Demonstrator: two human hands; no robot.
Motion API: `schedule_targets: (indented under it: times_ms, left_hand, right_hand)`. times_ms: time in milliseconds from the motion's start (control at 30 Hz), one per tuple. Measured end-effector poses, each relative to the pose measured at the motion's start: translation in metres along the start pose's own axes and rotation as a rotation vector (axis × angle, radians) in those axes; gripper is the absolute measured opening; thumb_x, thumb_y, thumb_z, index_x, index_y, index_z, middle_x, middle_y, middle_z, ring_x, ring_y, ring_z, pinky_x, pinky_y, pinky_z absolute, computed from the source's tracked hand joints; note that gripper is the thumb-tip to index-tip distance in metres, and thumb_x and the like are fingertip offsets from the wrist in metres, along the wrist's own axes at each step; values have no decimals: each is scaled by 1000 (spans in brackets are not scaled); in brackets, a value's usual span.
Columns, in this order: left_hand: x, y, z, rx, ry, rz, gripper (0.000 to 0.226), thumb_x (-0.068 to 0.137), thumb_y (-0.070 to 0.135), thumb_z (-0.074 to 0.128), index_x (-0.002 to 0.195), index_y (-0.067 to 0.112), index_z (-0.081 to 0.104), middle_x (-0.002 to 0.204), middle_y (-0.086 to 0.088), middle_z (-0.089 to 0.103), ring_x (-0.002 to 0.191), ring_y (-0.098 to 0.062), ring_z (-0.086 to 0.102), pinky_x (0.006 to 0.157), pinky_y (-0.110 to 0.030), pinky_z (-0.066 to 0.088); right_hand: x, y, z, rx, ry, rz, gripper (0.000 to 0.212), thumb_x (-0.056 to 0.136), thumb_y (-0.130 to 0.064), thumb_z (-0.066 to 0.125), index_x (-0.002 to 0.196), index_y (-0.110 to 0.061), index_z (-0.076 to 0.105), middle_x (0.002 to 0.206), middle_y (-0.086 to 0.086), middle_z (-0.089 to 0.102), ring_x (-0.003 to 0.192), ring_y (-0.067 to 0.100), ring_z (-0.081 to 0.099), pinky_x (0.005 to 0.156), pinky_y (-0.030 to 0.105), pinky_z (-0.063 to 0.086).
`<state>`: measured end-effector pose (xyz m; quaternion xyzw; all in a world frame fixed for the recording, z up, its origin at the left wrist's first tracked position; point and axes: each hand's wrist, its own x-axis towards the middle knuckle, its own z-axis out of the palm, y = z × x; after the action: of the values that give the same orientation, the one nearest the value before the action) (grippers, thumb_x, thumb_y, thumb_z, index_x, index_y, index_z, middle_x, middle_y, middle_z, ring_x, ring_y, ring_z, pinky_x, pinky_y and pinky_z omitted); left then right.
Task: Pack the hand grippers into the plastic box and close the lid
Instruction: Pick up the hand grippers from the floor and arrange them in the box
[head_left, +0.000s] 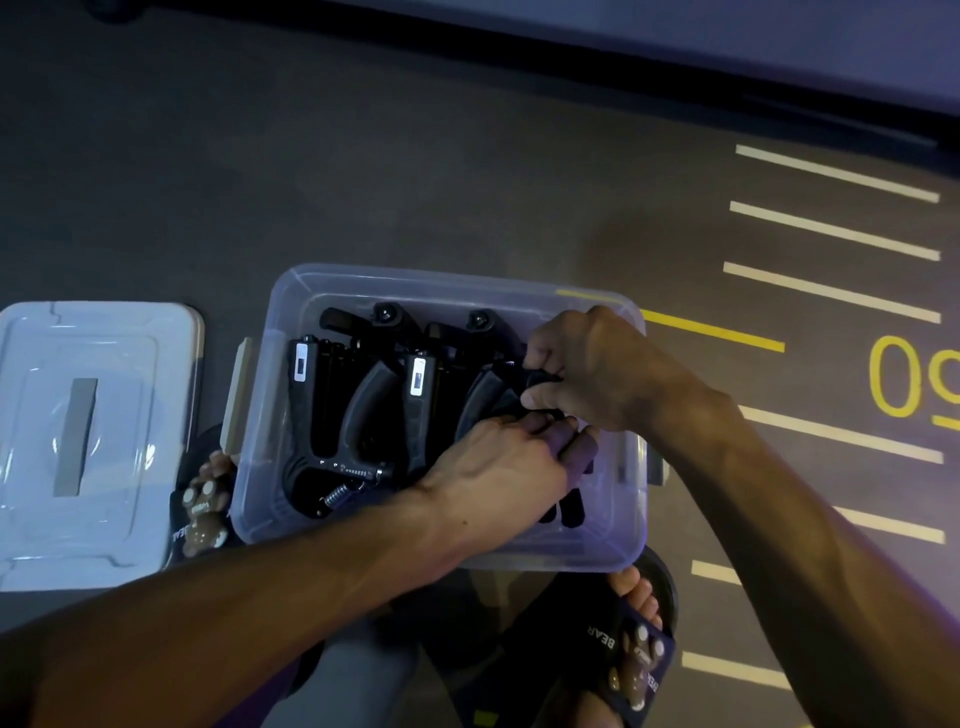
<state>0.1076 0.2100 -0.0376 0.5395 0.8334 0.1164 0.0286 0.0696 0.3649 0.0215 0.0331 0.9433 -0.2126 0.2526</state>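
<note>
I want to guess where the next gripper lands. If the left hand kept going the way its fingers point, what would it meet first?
The left hand points toward the box's right end. It would likely first meet the hand gripper held by the right hand, then the right wall of the plastic box; depth is unclear.

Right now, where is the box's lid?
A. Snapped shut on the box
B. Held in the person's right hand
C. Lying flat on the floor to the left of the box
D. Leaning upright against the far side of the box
C: the lid lies flat on the floor left of the open plastic box, while both hands, left hand and right hand, work on a hand gripper inside.
</note>
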Motion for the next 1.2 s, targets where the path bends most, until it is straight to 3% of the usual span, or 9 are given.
schedule_targets:
  times_ms: [300, 500, 633, 733, 800, 900, 1033, 1133, 1200]
  left_hand:
    - [-4, -1, -7, -64, 13, -9, 55, 80, 24, 85, 129, 9, 64, 120, -9, 71, 106, -29, 71, 71, -35, 61]
    - [-16, -9, -14, -95, 107, 8, 64, 65, 15, 95, 124, 9, 72, 119, -7, 75, 104, -25, 74, 72, -35, 64]
    - [-27, -18, -16, -147, 127, 39, 65, 67, 10, 94, 127, 10, 70, 123, -7, 73, 106, -24, 74, 72, -38, 64]
    - [-31, -23, -17, -151, 96, 59, 66, 70, 7, 92, 131, 12, 67, 126, -3, 72, 107, -20, 73, 74, -36, 64]
    - [-33, -24, -18, -150, 81, 57, 66, 69, 7, 91, 131, 14, 67, 125, 0, 72, 106, -18, 73, 72, -35, 64]
    - [-38, -23, -21, -173, 80, 47, 58, 77, 7, 87, 130, 15, 67, 124, 0, 72, 108, -18, 73, 72, -37, 65]
    - [-44, -26, -43, -266, 133, 23, 37, 89, 12, 77, 126, 11, 70, 120, -4, 75, 104, -21, 74, 77, -42, 65]
    - [-47, -42, -63, -248, 180, -52, 25, 96, 20, 68, 120, 16, 73, 114, 1, 75, 102, -20, 73, 86, -38, 62]
    - [-53, -52, -68, -234, 164, -107, 26, 97, 28, 63, 119, 18, 72, 112, 4, 74, 102, -19, 70, 88, -38, 58]
  right_hand:
    - [-2, 3, 0, 49, -1, 10, 33, 73, -35, 84, 98, -21, 69, 96, -1, 70, 94, 15, 66, 84, 30, 53]
    - [-16, 1, -10, -35, -46, -12, 33, 88, -24, 66, 121, -20, 66, 118, 1, 68, 111, 22, 62, 100, 34, 46]
    - [-25, 5, -17, -150, 20, 6, 39, 90, -10, 53, 125, -22, 61, 120, 5, 66, 112, 30, 62, 93, 40, 52]
    - [-29, 1, -13, -254, -27, -28, 42, 93, -10, 51, 133, -23, 54, 127, 3, 64, 116, 27, 59, 90, 28, 47]
    - [-29, -5, -5, -367, -50, -83, 40, 92, -11, 51, 130, -19, 54, 122, 5, 66, 110, 28, 62, 82, 29, 45]
    - [-23, -1, 6, -450, 78, -209, 31, 82, -8, 65, 112, -11, 63, 101, 10, 72, 90, 31, 68, 69, 32, 50]
    - [-39, -2, 3, -299, 72, -90, 43, 91, -9, 47, 132, -20, 53, 120, 6, 67, 108, 27, 64, 79, 30, 46]
    - [-67, 1, 9, -128, 315, -107, 35, 89, -10, 52, 119, -24, 60, 105, 5, 72, 95, 32, 68, 75, 36, 54]
    - [-85, 3, 24, -162, 325, -131, 26, 88, -20, 58, 113, -24, 63, 102, 3, 72, 95, 32, 66, 77, 43, 55]
